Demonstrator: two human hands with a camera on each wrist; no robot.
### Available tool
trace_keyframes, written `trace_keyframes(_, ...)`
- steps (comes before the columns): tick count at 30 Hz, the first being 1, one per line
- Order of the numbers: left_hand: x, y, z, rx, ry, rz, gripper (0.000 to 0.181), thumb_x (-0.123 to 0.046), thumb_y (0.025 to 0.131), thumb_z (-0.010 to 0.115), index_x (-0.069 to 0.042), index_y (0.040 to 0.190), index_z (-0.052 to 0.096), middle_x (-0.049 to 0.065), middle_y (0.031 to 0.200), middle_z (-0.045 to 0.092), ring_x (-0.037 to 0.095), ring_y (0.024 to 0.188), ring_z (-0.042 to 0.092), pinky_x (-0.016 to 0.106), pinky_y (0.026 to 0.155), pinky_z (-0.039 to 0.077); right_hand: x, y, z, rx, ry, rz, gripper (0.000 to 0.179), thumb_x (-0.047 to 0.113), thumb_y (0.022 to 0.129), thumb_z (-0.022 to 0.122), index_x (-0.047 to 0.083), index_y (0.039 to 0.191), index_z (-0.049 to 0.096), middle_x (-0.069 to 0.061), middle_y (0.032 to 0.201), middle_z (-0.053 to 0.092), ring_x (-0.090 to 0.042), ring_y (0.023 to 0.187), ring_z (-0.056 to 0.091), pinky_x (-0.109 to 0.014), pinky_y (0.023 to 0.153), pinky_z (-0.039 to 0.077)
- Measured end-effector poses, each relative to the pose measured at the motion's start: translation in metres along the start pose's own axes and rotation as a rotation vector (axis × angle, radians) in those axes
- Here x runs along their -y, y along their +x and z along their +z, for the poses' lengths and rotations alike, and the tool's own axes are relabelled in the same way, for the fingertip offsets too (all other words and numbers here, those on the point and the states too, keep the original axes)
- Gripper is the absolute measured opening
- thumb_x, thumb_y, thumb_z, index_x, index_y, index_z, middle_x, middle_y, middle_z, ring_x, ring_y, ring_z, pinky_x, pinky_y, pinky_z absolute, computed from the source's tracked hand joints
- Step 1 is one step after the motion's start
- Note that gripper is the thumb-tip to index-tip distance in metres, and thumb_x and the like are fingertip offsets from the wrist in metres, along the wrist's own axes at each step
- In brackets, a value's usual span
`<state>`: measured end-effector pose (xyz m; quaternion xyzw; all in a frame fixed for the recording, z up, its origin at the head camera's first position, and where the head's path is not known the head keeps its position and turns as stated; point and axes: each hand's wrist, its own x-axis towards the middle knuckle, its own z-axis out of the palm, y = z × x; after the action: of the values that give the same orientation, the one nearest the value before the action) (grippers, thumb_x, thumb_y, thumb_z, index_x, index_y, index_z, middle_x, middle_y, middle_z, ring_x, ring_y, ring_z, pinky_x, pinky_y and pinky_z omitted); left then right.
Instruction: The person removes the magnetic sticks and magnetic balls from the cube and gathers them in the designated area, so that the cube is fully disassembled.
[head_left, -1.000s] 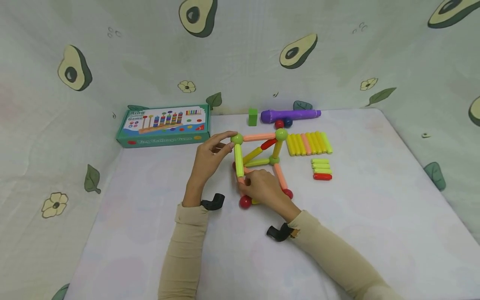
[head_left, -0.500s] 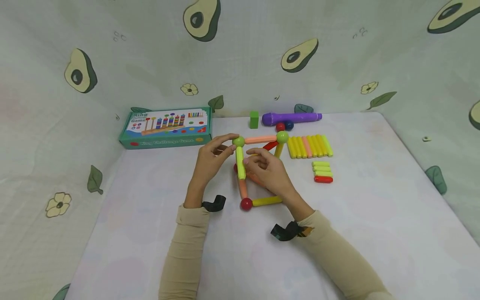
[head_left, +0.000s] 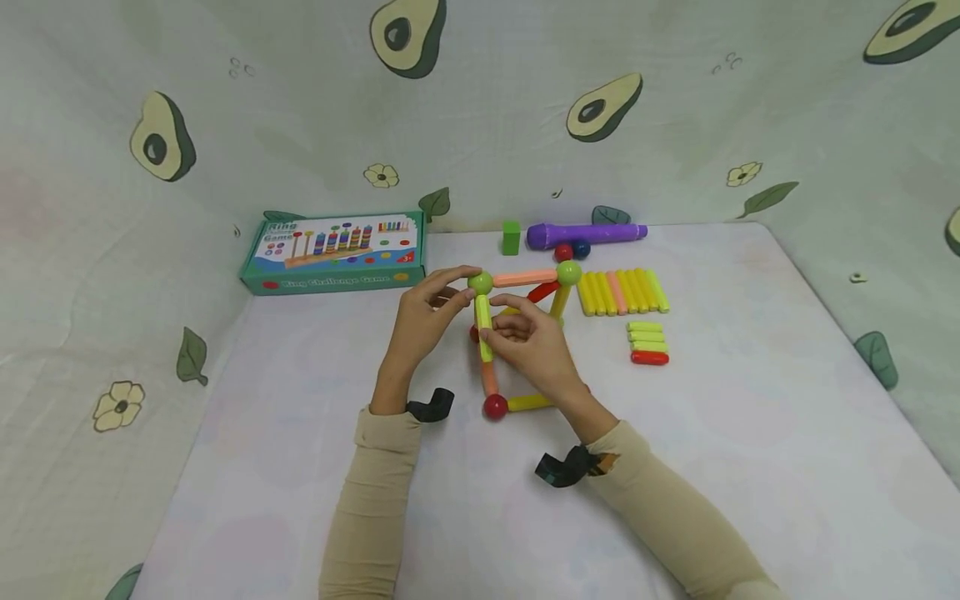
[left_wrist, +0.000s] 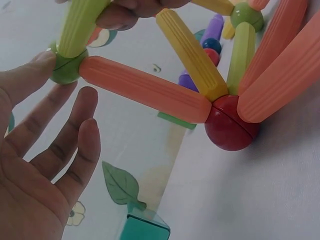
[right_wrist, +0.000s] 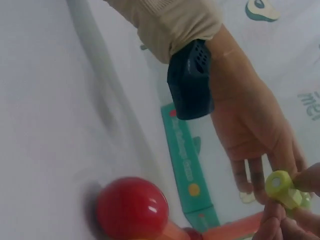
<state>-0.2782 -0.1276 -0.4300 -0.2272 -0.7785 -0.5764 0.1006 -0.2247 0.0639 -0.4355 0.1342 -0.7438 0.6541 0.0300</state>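
In the head view my left hand (head_left: 423, 315) pinches a light-green ball (head_left: 481, 283) at the upper left corner of a frame of magnetic rods and balls. A yellow-green rod (head_left: 483, 315) extends from that ball toward me, its near end free with a round metal magnet showing in the right wrist view. My right hand (head_left: 538, 346) pinches this rod between thumb and fingers. A salmon rod (left_wrist: 145, 89) joins the held ball to a red ball (left_wrist: 232, 123) on the table. Part of the frame is hidden behind my right hand.
Loose yellow rods (head_left: 630, 292) lie in a row to the right, with shorter green rods (head_left: 647, 337) and a red rod (head_left: 649, 358) nearer me. Behind are a purple microphone-shaped toy (head_left: 588, 236), a green block (head_left: 511, 238) and a game box (head_left: 333, 252).
My right hand has moved up from the lower salmon rod by the near red ball and now pinches the yellow-green rod. My left hand stays at the light-green ball.
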Motion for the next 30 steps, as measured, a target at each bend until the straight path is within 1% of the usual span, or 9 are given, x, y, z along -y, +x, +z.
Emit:
trace_keyframes(4, -0.016, -0.001, -0.001, -0.003, -0.01, 0.015, 0.032, -0.01, 0.099, 0.064, -0.009, 0.13, 0.066, 0.009, 0.126, 0.065, 0.029, 0.094, 0.067, 0.053, 0.085, 0.052, -0.003, -0.003, 0.003, 0.057, -0.096, -0.035, 0.04, 0.009, 0.088, 0.078, 0.008, 0.126, 0.067, -0.009, 0.1, 0.073, -0.021, 0.086, 0.068, -0.028, 0.077, 0.058)
trace_keyframes(8, -0.029, -0.003, -0.002, 0.008, -0.003, 0.012, 0.032, -0.01, 0.099, 0.063, -0.006, 0.13, 0.066, 0.009, 0.126, 0.065, 0.028, 0.094, 0.068, 0.05, 0.087, 0.053, 0.004, -0.008, 0.003, 0.131, -0.186, -0.071, 0.039, 0.011, 0.088, 0.078, 0.007, 0.126, 0.068, -0.005, 0.1, 0.073, -0.017, 0.087, 0.067, -0.033, 0.078, 0.058)
trace_keyframes(12, -0.029, -0.003, -0.001, 0.014, -0.012, 0.01, 0.032, -0.009, 0.099, 0.064, -0.006, 0.131, 0.066, 0.009, 0.126, 0.065, 0.028, 0.094, 0.068, 0.051, 0.089, 0.052, 0.015, -0.014, -0.011, 0.147, -0.239, -0.102, 0.038, 0.013, 0.088, 0.078, 0.009, 0.125, 0.069, -0.001, 0.099, 0.072, -0.016, 0.085, 0.065, -0.038, 0.078, 0.057)
trace_keyframes(13, -0.025, -0.002, -0.001, 0.013, -0.015, 0.008, 0.032, -0.011, 0.099, 0.064, -0.009, 0.131, 0.066, 0.007, 0.127, 0.065, 0.026, 0.094, 0.068, 0.051, 0.089, 0.053, 0.017, -0.016, -0.017, 0.145, -0.255, -0.104, 0.038, 0.014, 0.089, 0.078, 0.01, 0.125, 0.069, 0.0, 0.099, 0.072, -0.015, 0.085, 0.065, -0.038, 0.078, 0.057)
trace_keyframes(15, -0.013, -0.001, 0.0, 0.015, -0.009, 0.003, 0.032, -0.017, 0.099, 0.065, -0.017, 0.131, 0.067, 0.002, 0.127, 0.065, 0.022, 0.093, 0.068, 0.048, 0.088, 0.053, 0.018, -0.019, -0.03, 0.129, -0.28, -0.108, 0.038, 0.016, 0.089, 0.078, 0.011, 0.125, 0.068, 0.001, 0.099, 0.072, -0.015, 0.085, 0.064, -0.036, 0.079, 0.057)
trace_keyframes(19, 0.006, 0.0, 0.0, 0.013, 0.01, 0.002, 0.032, -0.03, 0.099, 0.065, -0.032, 0.131, 0.066, -0.012, 0.126, 0.064, 0.012, 0.092, 0.067, 0.039, 0.088, 0.054, 0.02, -0.022, -0.057, 0.071, -0.336, -0.113, 0.037, 0.015, 0.09, 0.077, 0.012, 0.125, 0.067, 0.0, 0.101, 0.07, -0.015, 0.088, 0.064, -0.028, 0.082, 0.055)
trace_keyframes(22, 0.005, 0.0, 0.0, 0.017, 0.022, -0.002, 0.032, -0.033, 0.099, 0.064, -0.032, 0.132, 0.066, -0.014, 0.126, 0.063, 0.011, 0.093, 0.066, 0.036, 0.087, 0.054, 0.019, -0.022, -0.077, 0.017, -0.373, -0.121, 0.038, 0.013, 0.089, 0.077, 0.011, 0.126, 0.067, -0.003, 0.102, 0.07, -0.016, 0.089, 0.064, -0.024, 0.082, 0.054)
trace_keyframes(25, 0.004, -0.001, 0.0, 0.022, 0.026, -0.014, 0.033, -0.034, 0.099, 0.064, -0.032, 0.132, 0.066, -0.014, 0.127, 0.063, 0.011, 0.095, 0.065, 0.035, 0.088, 0.054, 0.018, -0.023, -0.098, -0.028, -0.428, -0.105, 0.039, 0.015, 0.09, 0.077, 0.011, 0.127, 0.067, -0.004, 0.103, 0.07, -0.017, 0.09, 0.064, -0.02, 0.081, 0.053)
trace_keyframes(30, 0.002, -0.001, 0.0, 0.02, 0.033, -0.03, 0.033, -0.034, 0.099, 0.064, -0.033, 0.133, 0.065, -0.014, 0.128, 0.062, 0.012, 0.096, 0.065, 0.035, 0.089, 0.054, 0.012, -0.019, -0.133, -0.097, -0.535, -0.046, 0.039, 0.02, 0.093, 0.074, 0.009, 0.129, 0.066, -0.007, 0.105, 0.07, -0.019, 0.092, 0.064, -0.015, 0.08, 0.051)
